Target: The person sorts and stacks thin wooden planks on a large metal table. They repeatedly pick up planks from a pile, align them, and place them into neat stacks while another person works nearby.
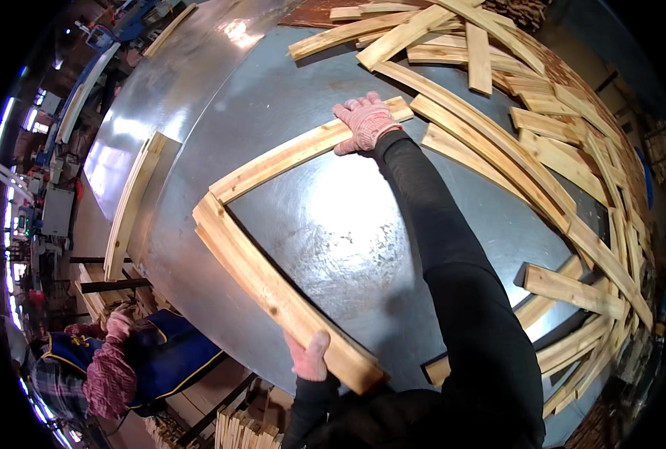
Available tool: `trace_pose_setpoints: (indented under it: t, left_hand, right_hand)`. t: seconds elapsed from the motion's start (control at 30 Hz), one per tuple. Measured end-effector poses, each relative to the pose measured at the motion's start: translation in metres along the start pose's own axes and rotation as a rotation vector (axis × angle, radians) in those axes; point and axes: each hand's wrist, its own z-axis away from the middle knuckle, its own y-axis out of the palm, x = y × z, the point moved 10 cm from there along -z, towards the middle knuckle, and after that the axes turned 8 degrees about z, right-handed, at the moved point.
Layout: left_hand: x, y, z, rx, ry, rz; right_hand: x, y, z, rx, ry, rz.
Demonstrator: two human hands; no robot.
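Observation:
My left hand point(309, 357), in a pink knit glove, is closed on the near end of a small stack of pale wooden boards point(273, 293) lying lengthwise on the metal table. Its thumb shows on the side; the other fingers are partly hidden beneath the wood. Farther off, my gloved right hand point(366, 123) reaches over another wooden board point(288, 159) and grips it near its right end. That board's left end meets the far end of the stack, forming a corner.
The shiny metal table point(265, 97) spreads around both hands. Loose boards point(565, 153) pile along its right and far side. A short stack of boards point(132, 206) lies at the left. A co-worker in pink gloves and a blue apron point(172, 352) is at the lower left.

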Motion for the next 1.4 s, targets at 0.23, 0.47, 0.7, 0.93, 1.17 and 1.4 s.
trace_pose_setpoints:
  t: [0.23, 0.47, 0.7, 0.93, 1.17, 1.4]
  left_hand:
    - [0.025, -0.037, 0.005, 0.002, -0.088, -0.134]
    - [0.054, 0.008, -0.014, -0.056, -0.164, 0.147]
    - [0.048, -0.003, -0.029, -0.155, -0.139, -0.366]
    - [0.016, 0.017, 0.065, 0.006, -0.282, -0.536]
    - [0.014, 0.021, 0.071, 0.198, -0.230, -0.812]
    - [-0.008, 0.021, 0.111, 0.123, -0.169, -1.040]
  right_hand:
    - [0.078, -0.006, 0.081, 0.353, 0.057, -0.387]
    - [0.196, -0.055, 0.300, 0.635, -0.083, -0.752]
    - [-0.170, -0.095, 0.313, 0.035, 0.576, 0.122]
    - [-0.224, -0.043, 0.364, 0.344, 0.619, 0.031]
    - [-0.032, -0.027, 0.455, 0.460, 0.620, -2.035]
    - [0.139, -0.008, 0.535, 0.210, 0.737, -1.332]
